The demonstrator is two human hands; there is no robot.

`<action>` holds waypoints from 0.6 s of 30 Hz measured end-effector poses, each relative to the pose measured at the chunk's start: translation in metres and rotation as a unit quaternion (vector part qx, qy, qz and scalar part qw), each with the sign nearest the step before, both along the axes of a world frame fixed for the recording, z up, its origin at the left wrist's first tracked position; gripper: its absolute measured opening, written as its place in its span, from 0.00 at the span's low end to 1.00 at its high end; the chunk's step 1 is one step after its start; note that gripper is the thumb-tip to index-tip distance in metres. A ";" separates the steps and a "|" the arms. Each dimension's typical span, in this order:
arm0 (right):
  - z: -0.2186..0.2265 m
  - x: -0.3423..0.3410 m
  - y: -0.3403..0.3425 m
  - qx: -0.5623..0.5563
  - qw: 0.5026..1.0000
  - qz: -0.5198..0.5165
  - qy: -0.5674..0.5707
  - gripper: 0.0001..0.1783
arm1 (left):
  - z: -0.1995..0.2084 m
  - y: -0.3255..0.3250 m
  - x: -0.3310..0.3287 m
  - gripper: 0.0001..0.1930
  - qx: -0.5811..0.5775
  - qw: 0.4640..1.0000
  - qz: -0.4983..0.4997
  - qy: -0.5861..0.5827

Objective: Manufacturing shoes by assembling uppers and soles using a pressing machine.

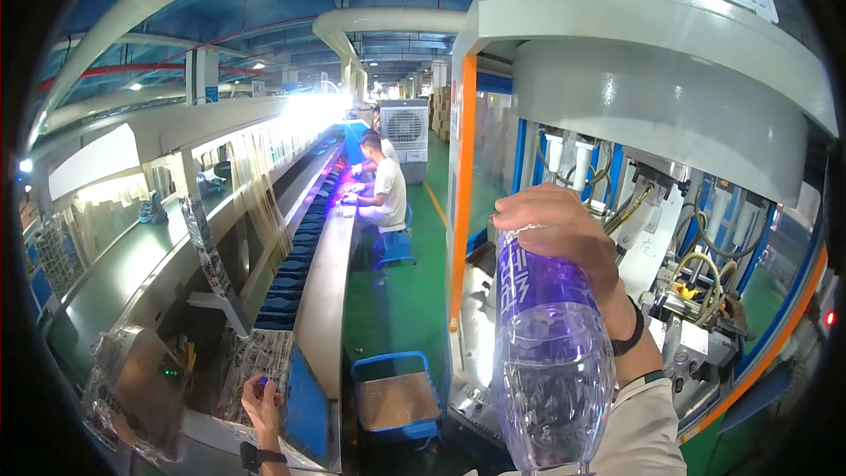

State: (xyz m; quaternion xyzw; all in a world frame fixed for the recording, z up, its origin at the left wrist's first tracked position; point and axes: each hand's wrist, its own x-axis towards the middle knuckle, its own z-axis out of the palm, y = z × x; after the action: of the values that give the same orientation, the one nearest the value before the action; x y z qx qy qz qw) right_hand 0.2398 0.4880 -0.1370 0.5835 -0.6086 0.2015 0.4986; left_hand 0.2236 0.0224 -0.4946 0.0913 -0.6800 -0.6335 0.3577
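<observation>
My right hand (560, 229) is wrapped round the raised base end of a clear plastic bottle (551, 370) with a purple label. The bottle is close in front of me, its narrowing neck end pointing down past the lower edge of the picture; its mouth is hidden. Low on the left, my left hand (261, 405) is closed, fingertips pinching a small purple thing (263, 381), too small to make out. That hand is over the near end of the conveyor line, by a plastic-wrapped surface (256, 357).
A large grey machine (661, 97) with an orange-edged frame stands close on the right. Left runs a conveyor line with dark blue shoe parts (295, 273). A blue cart (397, 392) with cardboard stands between. Farther along, a person (385, 185) sits working at the line.
</observation>
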 end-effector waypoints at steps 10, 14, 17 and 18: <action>0.013 0.010 0.003 0.001 0.999 0.005 0.047 0.23 | 0.004 0.002 -0.001 0.13 0.006 1.000 -0.001 -0.007; 0.014 0.009 0.005 0.011 0.999 -0.008 0.048 0.24 | -0.001 0.000 -0.002 0.14 0.009 1.000 0.008 -0.001; 0.016 0.010 0.007 0.010 0.999 -0.013 0.050 0.25 | 0.003 0.002 -0.002 0.14 0.019 1.000 0.008 -0.007; 0.016 0.010 0.008 0.011 0.998 -0.012 0.052 0.25 | 0.003 0.002 -0.002 0.14 0.025 1.000 0.005 -0.009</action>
State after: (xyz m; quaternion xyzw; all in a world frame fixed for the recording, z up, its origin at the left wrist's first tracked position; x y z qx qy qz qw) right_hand 0.2498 0.4961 -0.1211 0.5912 -0.5909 0.1579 0.5257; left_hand 0.2214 0.0247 -0.4914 0.1089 -0.6668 -0.6473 0.3528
